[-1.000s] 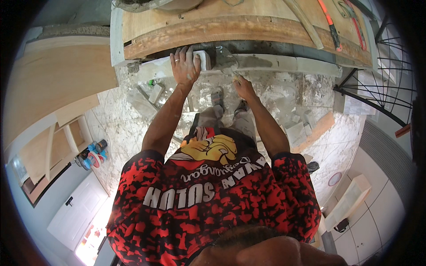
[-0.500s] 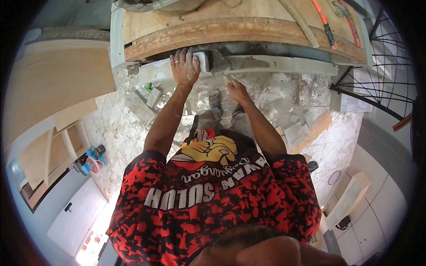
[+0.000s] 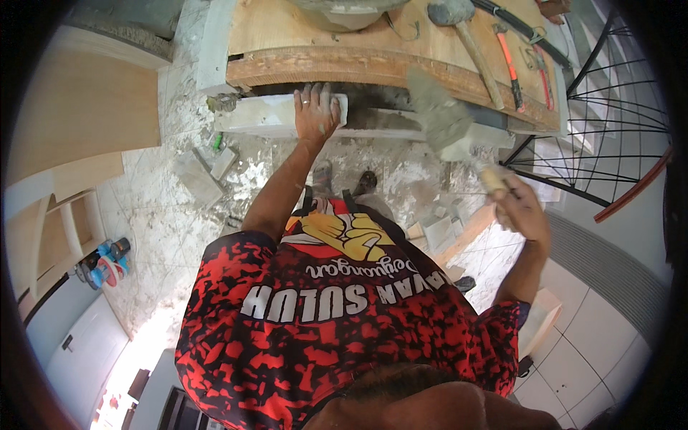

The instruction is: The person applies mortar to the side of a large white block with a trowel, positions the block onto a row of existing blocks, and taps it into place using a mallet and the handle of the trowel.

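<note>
My left hand (image 3: 317, 118), with a ring on one finger, bends its fingers over the white masonry block (image 3: 276, 111), near that block's right end. The block lies in a low row along the front of a wooden-topped bench. To the right, my right hand (image 3: 522, 209) is closed round the handle of a trowel (image 3: 441, 107). The trowel is raised and blurred by motion, its grey blade smeared with mortar and pointing away over the right part of the row. Wet mortar (image 3: 376, 122) shows beside the block's right end.
On the wooden bench top (image 3: 322, 61) are a mortar basin (image 3: 344, 14), a mallet (image 3: 473, 57) and an orange-and-black-handled tool (image 3: 509, 68). A black wire frame (image 3: 573, 136) stands at right. Block offcuts (image 3: 201, 175) litter the dusty floor. A blue power tool (image 3: 107, 265) lies at left.
My right hand has swung the trowel up and to the right, away from the mortar joint by the block. My left hand stays on the block. The view has shifted slightly.
</note>
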Available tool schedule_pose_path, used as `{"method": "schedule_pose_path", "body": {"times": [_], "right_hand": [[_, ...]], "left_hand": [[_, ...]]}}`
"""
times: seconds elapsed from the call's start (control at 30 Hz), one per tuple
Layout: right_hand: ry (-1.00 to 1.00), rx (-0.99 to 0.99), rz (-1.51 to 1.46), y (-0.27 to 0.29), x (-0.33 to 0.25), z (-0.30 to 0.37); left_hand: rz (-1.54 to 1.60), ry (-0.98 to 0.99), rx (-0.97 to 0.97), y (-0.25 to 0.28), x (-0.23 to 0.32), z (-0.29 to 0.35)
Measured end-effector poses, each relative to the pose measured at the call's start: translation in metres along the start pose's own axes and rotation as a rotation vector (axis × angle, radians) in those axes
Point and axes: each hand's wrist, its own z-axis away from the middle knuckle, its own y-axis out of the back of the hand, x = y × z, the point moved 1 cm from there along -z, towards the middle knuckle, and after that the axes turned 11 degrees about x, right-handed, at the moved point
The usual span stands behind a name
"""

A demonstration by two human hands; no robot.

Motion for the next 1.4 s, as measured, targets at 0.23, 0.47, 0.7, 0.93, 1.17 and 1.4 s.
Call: {"method": "schedule_pose_path", "body": {"times": [0.23, 0.47, 0.7, 0.93, 1.17, 1.4], "right_hand": [[0.861, 0.428, 0.184, -0.02, -0.159, -0.018], [1.045, 0.718, 0.906, -0.097, -0.176, -0.125], [1.063, 0.671, 0.911, -0.08, -0.188, -0.12], [1.03, 0.706, 0.914, -0.059, -0.185, -0.092], [1.021, 0.617, 1.142, -0.043, -0.17, -0.091], [1.272, 0.608, 1.148, -0.033, -0.162, -0.113]], "left_hand": [[0.052, 0.025, 0.074, 0.008, -0.01, 0.002], [0.772, 0.324, 0.197, 0.03, -0.012, -0.009], [1.322, 0.852, 0.407, 0.135, -0.036, -0.169], [1.897, 0.988, -0.018, 0.079, -0.028, -0.242], [2.186, 0.782, 0.412, 0.119, 0.043, -0.197], [2.015, 0.746, 0.504, 0.182, 0.102, -0.156]]}}
